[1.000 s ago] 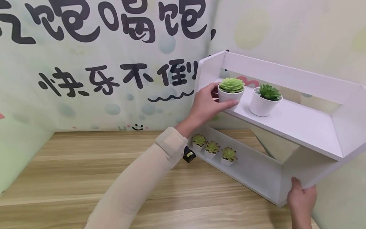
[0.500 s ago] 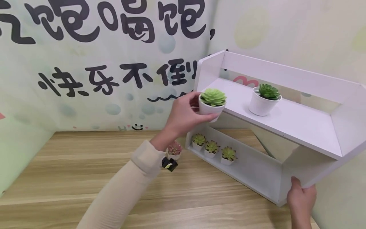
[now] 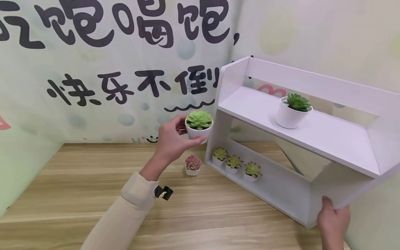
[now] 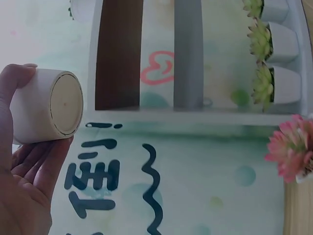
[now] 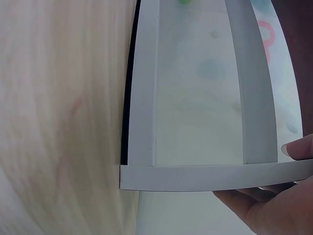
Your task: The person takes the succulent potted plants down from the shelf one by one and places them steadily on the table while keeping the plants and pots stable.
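Note:
My left hand (image 3: 170, 139) holds a light green succulent in a round white pot (image 3: 199, 128), thumb and fingers around the pot, up in the air left of a white two-tier shelf (image 3: 340, 142). The pot's underside shows in the left wrist view. My right hand (image 3: 334, 222) grips the shelf's right side panel near the bottom; in the right wrist view its thumb (image 5: 299, 148) is on the inner face and the fingers are behind. On the upper tier stands a dark green succulent in a white pot (image 3: 290, 114).
Three small yellow-green succulents (image 3: 232, 164) in white pots line the lower tier's left part. A pink succulent (image 3: 192, 165) in a small white pot stands on the wooden table (image 3: 93, 194), left of the shelf. Behind is a printed wall cloth (image 3: 125, 45).
My left hand has taken the light green succulent off the upper tier and moved it left and down, uncovering the pink succulent on the table. My right hand keeps its grip on the shelf.

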A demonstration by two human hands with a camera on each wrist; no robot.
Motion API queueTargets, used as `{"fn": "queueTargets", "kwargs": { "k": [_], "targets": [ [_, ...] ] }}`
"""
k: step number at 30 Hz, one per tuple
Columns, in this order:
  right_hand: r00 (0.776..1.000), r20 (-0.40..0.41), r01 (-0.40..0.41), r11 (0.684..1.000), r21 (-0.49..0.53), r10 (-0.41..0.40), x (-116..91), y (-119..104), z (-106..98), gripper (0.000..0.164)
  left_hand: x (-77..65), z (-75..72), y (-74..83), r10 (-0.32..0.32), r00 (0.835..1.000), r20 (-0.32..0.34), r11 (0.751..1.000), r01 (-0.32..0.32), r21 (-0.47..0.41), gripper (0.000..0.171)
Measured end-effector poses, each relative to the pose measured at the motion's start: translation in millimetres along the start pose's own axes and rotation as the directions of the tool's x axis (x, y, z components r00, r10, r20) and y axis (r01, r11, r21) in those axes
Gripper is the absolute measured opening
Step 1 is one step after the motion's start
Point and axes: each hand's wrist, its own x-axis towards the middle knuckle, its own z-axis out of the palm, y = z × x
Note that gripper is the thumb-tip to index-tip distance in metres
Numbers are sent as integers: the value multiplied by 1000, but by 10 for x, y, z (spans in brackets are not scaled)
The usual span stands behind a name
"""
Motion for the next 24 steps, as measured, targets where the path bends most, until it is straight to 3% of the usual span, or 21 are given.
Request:
{"fn": "queueTargets", "kwargs": {
  "k": [7, 15, 21, 24],
  "targets": [
    [1000, 6, -20, 1000, 12, 20, -4, -3, -6, 18, -183, -132, -153, -39, 999, -23, 998, 40, 49, 67],
    [999, 16, -28, 1000, -10, 28, 12, 6, -11, 27, -443, -285, -299, -32, 995, -89, 993, 42, 114, 73],
    [1000, 16, -19, 1000, -8, 19, 12, 11, -14, 30, -553, -331, -450, -44, 993, -106, 988, 60, 143, 71],
    [1000, 20, -16, 1000, -3, 16, 17, 14, -12, 35, -610, -337, -547, -80, 991, -110, 985, 95, 143, 72]
  ]
}}
